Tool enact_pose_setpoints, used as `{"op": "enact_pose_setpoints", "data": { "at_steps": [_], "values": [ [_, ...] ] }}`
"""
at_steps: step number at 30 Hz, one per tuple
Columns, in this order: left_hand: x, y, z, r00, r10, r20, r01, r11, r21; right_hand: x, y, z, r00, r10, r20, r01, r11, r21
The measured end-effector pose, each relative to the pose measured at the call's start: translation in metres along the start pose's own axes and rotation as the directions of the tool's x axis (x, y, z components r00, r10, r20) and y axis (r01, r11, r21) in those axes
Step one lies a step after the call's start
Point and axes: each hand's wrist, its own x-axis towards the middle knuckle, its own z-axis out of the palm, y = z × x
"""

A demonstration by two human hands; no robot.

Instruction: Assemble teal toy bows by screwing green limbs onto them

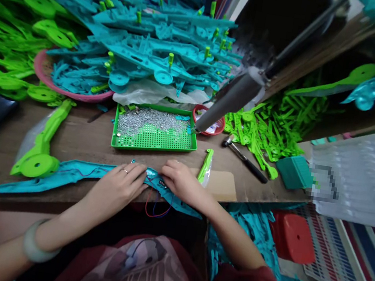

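Note:
A long, narrow blue plastic shell lies hollow side up along the front edge of the table. Wires run inside it, and a loop of red and blue wires hangs over the edge. My left hand is closed on the middle of the shell, fingertips bent over its far rim. Just right of it, my right hand has its fingers drawn together on the same shell, beside a small clear blue piece. Whatever small part lies under the fingertips is hidden.
A green tray of small metal screws stands ahead. A green part, a green piece and a hammer lie around it. Blue and green parts are heaped behind. A grey cylindrical tool hangs over the table.

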Motion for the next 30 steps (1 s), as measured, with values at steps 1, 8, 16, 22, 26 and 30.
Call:
{"op": "enact_pose_setpoints", "data": {
  "at_steps": [1, 8, 16, 22, 26, 30],
  "values": [
    [0.001, 0.0, 0.0, 1.0, 0.009, -0.002, -0.009, 1.0, -0.023, 0.001, -0.001, 0.0, 1.0, -0.011, 0.002, 0.011, 1.0, -0.029],
    [0.002, -0.005, 0.0, 0.992, 0.122, 0.016, -0.12, 0.989, -0.091, 0.002, -0.003, -0.001, 0.997, -0.03, 0.069, 0.043, 0.98, -0.192],
    [0.003, -0.007, -0.004, 0.995, 0.098, 0.019, -0.092, 0.972, -0.218, -0.037, -0.051, 0.028, 0.972, -0.139, -0.189, 0.05, 0.909, -0.413],
    [0.008, -0.008, -0.007, 0.988, 0.143, 0.066, -0.128, 0.973, -0.192, -0.055, -0.068, 0.049, 0.952, -0.18, -0.246, 0.088, 0.935, -0.343],
    [0.01, -0.008, -0.008, 0.982, 0.162, 0.092, -0.145, 0.975, -0.17, -0.059, -0.063, 0.028, 0.999, -0.031, -0.023, 0.025, 0.972, -0.233],
    [0.009, -0.007, -0.004, 0.979, 0.168, 0.113, -0.149, 0.975, -0.165, -0.059, -0.053, 0.011, 0.992, -0.051, 0.116, 0.073, 0.978, -0.197]
  ]
}}
